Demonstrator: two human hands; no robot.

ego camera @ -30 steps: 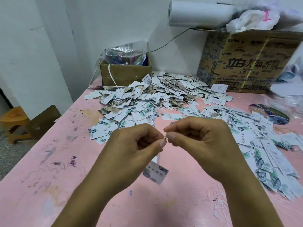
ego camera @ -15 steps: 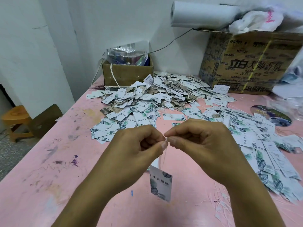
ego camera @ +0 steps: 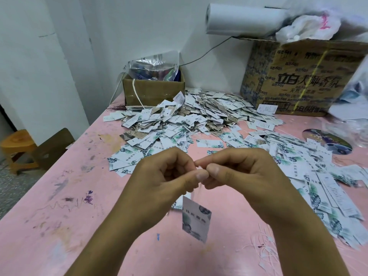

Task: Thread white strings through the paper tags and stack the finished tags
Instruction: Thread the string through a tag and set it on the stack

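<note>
Head view: two bare hands are seen meeting above a pink table (ego camera: 59, 216). The left hand (ego camera: 165, 176) and the right hand (ego camera: 239, 172) are both curled. Their thumb and forefinger tips (ego camera: 201, 175) are pressed together, and a thin white string (ego camera: 199, 188) is pinched between them. A leaf-printed paper tag (ego camera: 196, 220) is hung on that string just below the fingertips, tilted and clear of the table. Beyond the fingers a wide heap of tags (ego camera: 199, 116) is spread. Loose white strings (ego camera: 266, 248) are scattered beside the right wrist. The step in hand is judged to be the closing of the string loop on this tag. Next, the tag would need to be laid on a stack and a fresh string taken up.
</note>
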